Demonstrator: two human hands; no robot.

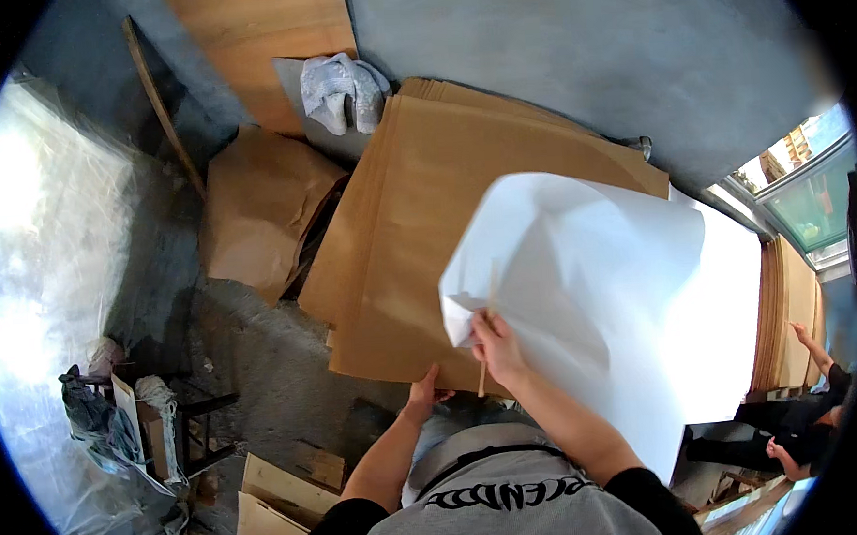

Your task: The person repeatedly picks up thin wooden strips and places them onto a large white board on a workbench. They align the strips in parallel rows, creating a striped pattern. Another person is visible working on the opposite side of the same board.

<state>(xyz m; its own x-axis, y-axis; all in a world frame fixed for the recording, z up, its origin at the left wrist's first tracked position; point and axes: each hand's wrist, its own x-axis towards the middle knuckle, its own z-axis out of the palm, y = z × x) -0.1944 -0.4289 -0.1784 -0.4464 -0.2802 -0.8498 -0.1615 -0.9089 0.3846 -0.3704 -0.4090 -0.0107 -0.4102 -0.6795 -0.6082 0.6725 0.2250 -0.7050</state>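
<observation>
My right hand (496, 349) is closed around a thin wooden stick (482, 381) and the bunched corner of a large white paper sheet (555, 280). That corner is lifted and curls over, while the rest of the sheet spreads to the right across a stack of large brown paper sheets (400, 269). At the near edge of this stack, my left hand (424, 396) pinches the brown paper, thumb on top and fingers partly hidden at the rim. How many sheets it grips cannot be seen.
A folded brown paper bundle (261, 208) lies left of the stack, with a grey cloth (345, 91) behind. Cluttered stool (180, 426) and cardboard (267, 518) stand lower left. At right, another person's arm (817, 349) reaches toward more brown sheets (790, 316) near a window (813, 199).
</observation>
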